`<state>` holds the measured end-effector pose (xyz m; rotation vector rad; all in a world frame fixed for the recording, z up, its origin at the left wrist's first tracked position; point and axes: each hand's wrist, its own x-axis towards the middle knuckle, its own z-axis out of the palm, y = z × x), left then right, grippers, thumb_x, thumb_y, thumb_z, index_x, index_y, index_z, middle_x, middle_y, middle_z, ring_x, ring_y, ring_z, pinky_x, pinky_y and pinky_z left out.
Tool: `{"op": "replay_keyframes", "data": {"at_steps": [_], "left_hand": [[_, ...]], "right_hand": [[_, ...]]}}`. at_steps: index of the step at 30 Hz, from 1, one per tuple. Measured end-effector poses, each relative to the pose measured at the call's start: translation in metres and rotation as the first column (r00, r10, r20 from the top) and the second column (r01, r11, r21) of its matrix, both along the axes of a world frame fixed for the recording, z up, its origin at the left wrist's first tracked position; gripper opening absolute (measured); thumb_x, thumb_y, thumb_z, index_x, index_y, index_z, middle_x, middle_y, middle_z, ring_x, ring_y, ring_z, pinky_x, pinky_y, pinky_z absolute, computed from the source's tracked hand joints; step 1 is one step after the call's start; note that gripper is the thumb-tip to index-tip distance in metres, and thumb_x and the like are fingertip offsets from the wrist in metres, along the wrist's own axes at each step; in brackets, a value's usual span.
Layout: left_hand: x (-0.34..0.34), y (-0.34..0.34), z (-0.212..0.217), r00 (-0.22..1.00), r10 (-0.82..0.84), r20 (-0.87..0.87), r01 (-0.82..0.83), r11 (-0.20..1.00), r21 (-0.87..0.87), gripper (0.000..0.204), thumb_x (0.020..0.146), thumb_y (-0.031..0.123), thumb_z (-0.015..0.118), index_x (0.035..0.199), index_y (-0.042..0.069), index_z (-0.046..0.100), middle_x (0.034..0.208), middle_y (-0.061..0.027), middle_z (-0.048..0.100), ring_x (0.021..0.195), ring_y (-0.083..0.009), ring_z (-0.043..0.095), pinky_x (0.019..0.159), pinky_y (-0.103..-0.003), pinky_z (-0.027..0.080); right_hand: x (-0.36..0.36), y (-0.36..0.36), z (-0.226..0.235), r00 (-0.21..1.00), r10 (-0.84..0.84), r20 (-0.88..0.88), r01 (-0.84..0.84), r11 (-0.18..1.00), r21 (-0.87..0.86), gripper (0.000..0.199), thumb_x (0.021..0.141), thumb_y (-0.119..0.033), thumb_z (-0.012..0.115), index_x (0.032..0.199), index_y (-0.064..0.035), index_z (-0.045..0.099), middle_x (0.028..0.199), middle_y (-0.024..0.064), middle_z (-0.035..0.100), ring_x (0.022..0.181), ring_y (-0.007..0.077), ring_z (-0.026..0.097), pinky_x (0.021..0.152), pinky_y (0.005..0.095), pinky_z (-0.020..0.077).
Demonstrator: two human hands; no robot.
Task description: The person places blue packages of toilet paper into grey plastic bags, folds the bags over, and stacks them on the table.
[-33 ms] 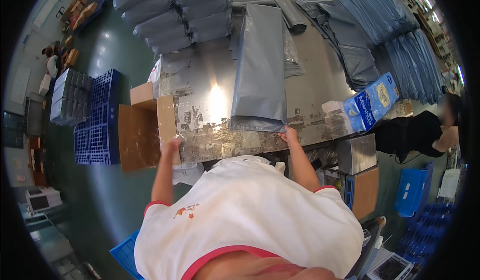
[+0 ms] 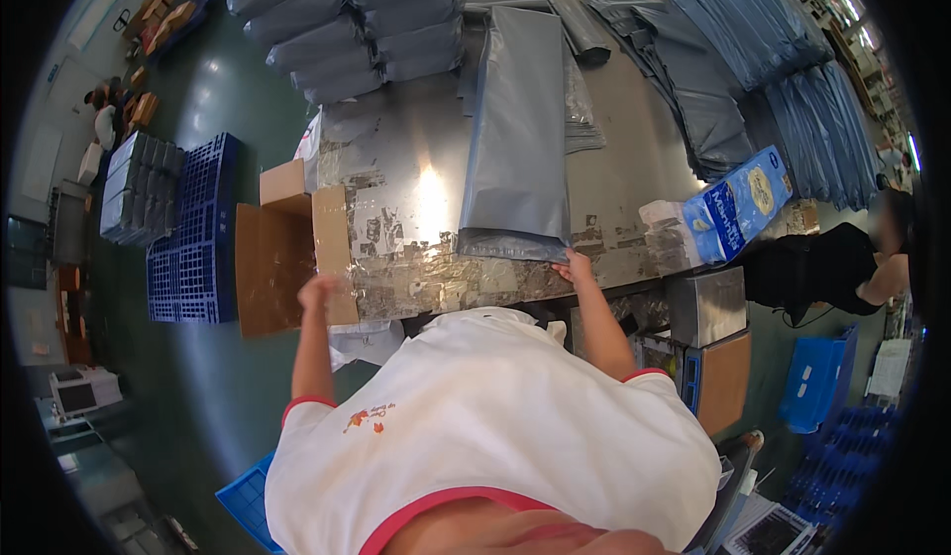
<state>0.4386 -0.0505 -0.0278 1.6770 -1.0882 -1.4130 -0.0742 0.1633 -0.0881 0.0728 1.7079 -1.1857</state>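
Observation:
A long grey plastic bag (image 2: pixel 513 129) lies flat on the metal-topped table (image 2: pixel 381 144), its folded end toward me. My right hand (image 2: pixel 574 265) pinches the near right corner of this bag at the table's front edge. My left hand (image 2: pixel 319 289) is over the open cardboard box (image 2: pixel 272 277) at the table's left end, by the box's raised flap. Motion blur smears its fingers, so their hold is unclear. Behind the grey bag lie a rolled grey sheet (image 2: pixel 578 28) and a few clear plastic sheets (image 2: pixel 582 124).
Stacked grey bundles (image 2: pixel 411 35) rise at the far left of the table, and piles of grey bags (image 2: pixel 753 25) at the far right. A blue printed package (image 2: pixel 738 203) rests at the right edge. Blue pallets (image 2: pixel 198 233) stand left; a person in black (image 2: pixel 822 268) is at right.
My left hand has shifted a little to the left, over the box. My right hand stays at the bag's corner.

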Motion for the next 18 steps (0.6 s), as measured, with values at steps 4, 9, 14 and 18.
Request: {"op": "replay_keyframes", "data": {"at_steps": [4,9,14,18], "left_hand": [[0.086,-0.016,-0.004,-0.072,0.229,0.971,-0.635,0.740,-0.221,0.033,0.072,0.022,0.048,0.102,0.007,0.045,0.109,-0.0195,0.035,0.090,-0.0307,0.043,0.065,-0.040,0.040],[-0.045,-0.042,0.058,0.263,0.212,0.941,0.508,0.799,-0.322,0.042,0.068,0.014,0.048,0.109,0.013,0.038,0.114,-0.0182,0.028,0.099,-0.0328,0.035,0.078,-0.041,0.033],[-0.209,-0.022,0.039,0.081,-0.123,0.989,0.995,0.072,-0.073,0.046,0.072,0.006,0.041,0.115,0.020,0.037,0.127,-0.0142,0.020,0.116,-0.0267,0.022,0.095,-0.039,0.018],[-0.262,-0.007,0.030,-0.118,0.079,0.990,0.916,-0.377,0.139,0.042,0.072,0.012,0.043,0.113,0.022,0.041,0.130,-0.0052,0.015,0.121,-0.0181,0.011,0.098,-0.037,0.009]], "right_hand": [[-0.017,0.006,0.013,0.945,0.326,0.008,-0.327,0.945,0.034,0.033,0.080,-0.029,0.041,0.098,-0.0018,0.046,0.082,0.0106,0.058,0.064,0.0151,0.057,0.046,0.0245,0.0419],[-0.022,0.001,0.063,-0.070,0.511,-0.857,-0.263,0.819,0.510,0.038,0.078,-0.017,0.044,0.114,-0.0081,0.036,0.113,0.0161,0.040,0.100,0.0233,0.043,0.080,0.0370,0.0359],[-0.017,-0.034,0.099,-0.735,0.171,-0.656,-0.575,0.355,0.737,0.047,0.074,-0.004,0.039,0.118,-0.0170,0.030,0.123,0.0079,0.029,0.116,0.0233,0.023,0.094,0.0390,0.0205],[-0.014,-0.049,0.106,-0.757,0.127,-0.641,-0.614,0.196,0.765,0.039,0.071,-0.007,0.042,0.108,-0.0166,0.044,0.126,0.0041,0.025,0.118,0.0201,0.018,0.096,0.0386,0.0152]]}}
